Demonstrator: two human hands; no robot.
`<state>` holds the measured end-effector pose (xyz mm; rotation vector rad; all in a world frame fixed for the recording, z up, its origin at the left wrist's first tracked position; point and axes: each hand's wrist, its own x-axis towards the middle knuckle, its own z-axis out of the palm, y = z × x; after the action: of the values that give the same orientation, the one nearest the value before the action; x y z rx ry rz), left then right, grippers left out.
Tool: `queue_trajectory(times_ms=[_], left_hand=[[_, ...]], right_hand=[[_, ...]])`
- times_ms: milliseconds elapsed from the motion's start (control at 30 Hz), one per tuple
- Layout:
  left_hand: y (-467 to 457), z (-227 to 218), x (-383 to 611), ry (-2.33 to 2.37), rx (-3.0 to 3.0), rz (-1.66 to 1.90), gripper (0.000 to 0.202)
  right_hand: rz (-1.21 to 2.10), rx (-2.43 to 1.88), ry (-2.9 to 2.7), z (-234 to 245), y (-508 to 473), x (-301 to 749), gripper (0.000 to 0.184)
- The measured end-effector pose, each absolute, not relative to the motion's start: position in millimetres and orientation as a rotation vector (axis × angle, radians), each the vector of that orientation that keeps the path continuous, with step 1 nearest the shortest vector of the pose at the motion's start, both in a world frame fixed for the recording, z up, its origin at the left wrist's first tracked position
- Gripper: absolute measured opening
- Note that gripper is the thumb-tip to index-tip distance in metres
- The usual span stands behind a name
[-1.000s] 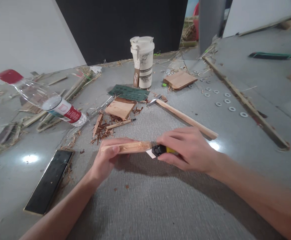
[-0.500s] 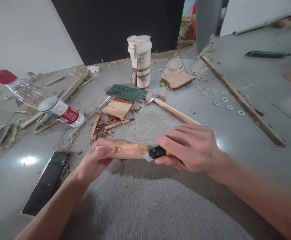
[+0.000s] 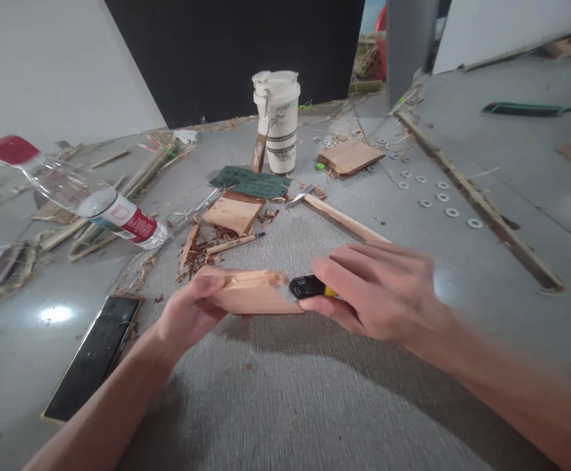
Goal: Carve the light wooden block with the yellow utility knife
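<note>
Pale, flat wooden piece with a roughly cut upper edge (image 3: 260,297): in the near centre, raised just over the grey, woven-looking work surface (image 3: 290,405). Left hand (image 3: 191,307) closed on its left end, thumb on top; fingers behind the wood mostly hidden. Right hand (image 3: 378,288) curled firmly round a black-and-yellow cutter knife (image 3: 307,286); its blade, blurred, lies at the wood's right end, exact contact not readable. Beyond the hands, slightly right: small hammer-like tool with pale wooden handle and grey metal head (image 3: 346,218), handle end hidden behind the right hand. Beyond them, left of centre: slim tan pen with dark tip (image 3: 233,244), lying beside reddish-brown wood shavings (image 3: 204,260); farther, a square pale wooden block (image 3: 233,212), then a dark green rectangular sheet (image 3: 250,180). Far centre: white lidded tumbler with dark printed pattern (image 3: 282,124), upright. Right of it, a second flat wooden block with darker edges (image 3: 351,157); farther right, scattered silvery ring washers (image 3: 452,209) and a long wooden strip (image 3: 479,194). Left: clear plastic bottle with red cap (image 3: 101,203); near left, a glossy black rectangular slab (image 3: 91,360).
</note>
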<state>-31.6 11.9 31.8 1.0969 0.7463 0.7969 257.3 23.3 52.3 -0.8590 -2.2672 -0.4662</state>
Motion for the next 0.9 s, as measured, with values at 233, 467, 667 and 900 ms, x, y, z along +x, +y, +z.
queue_trajectory(times_ms=[233, 467, 667, 900], left_hand=[[1, 29, -23, 0.619, 1.183, 0.653, 0.043], [12, 7, -32, 0.87, 0.795, 0.988, 0.041], [8, 12, -28, 0.933, 0.833, 0.976, 0.043], [8, 15, -28, 0.933, 0.885, 0.954, 0.042]], right_hand=[[-0.402, -1.304, -1.973, 42, 72, 311, 0.045], [-0.147, -0.922, -2.281, 42, 38, 273, 0.037], [-0.098, -0.815, -2.409, 41, 28, 263, 0.042], [-0.067, -0.791, -2.432, 43, 24, 260, 0.046]])
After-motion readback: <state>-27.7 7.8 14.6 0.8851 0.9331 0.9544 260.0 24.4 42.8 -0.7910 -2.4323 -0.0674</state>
